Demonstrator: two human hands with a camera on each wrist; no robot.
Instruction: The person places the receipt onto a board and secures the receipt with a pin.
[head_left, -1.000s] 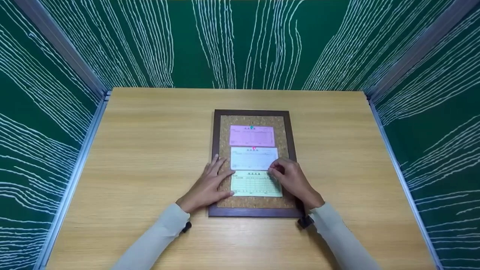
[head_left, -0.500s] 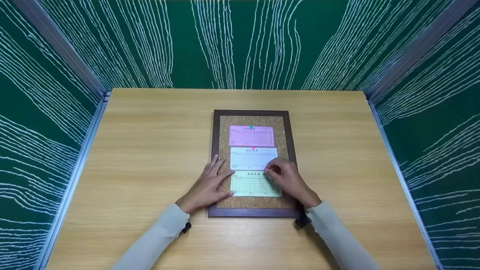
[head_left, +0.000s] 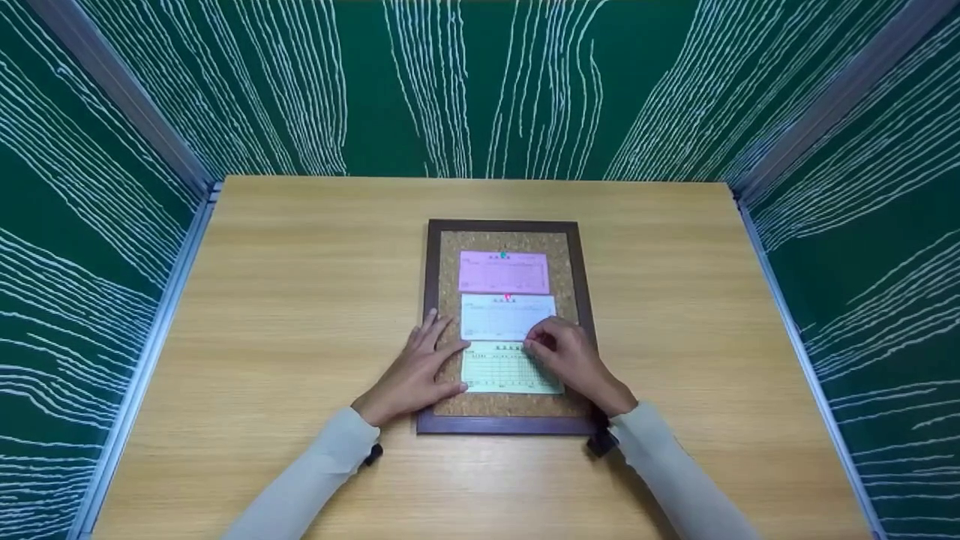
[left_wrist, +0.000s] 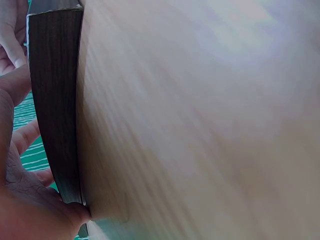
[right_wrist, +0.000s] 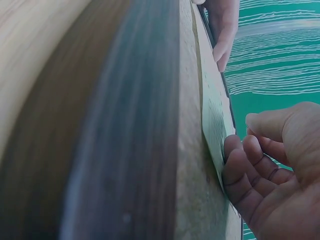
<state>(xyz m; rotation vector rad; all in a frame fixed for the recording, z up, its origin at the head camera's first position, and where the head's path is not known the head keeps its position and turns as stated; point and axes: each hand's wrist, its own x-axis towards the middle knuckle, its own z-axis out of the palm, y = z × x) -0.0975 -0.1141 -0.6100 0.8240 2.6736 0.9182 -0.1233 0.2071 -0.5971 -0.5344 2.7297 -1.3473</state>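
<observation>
A cork board with a dark brown frame (head_left: 431, 300) lies flat on the wooden table (head_left: 300, 300). Three slips sit on it in a column: pink (head_left: 503, 273), white (head_left: 495, 319) and pale green (head_left: 502, 373). A green pin (head_left: 504, 255) holds the pink slip and a red pin (head_left: 508, 297) the white one. My left hand (head_left: 435, 360) rests flat with straight fingers on the board's left edge beside the green slip. My right hand (head_left: 544, 346) is curled, fingertips bunched at the green slip's top edge. In the right wrist view, the curled fingers (right_wrist: 240, 160) touch the green slip (right_wrist: 215, 115); nothing shows between them.
Green partition walls with white wavy lines (head_left: 480, 82) close in the table at the back and both sides. Metal rails (head_left: 142, 360) run along the left and right table edges. Bare wood (head_left: 675, 300) surrounds the board.
My right hand has slid a little to the left along the top edge of the green slip. The left hand and the slips have not moved.
</observation>
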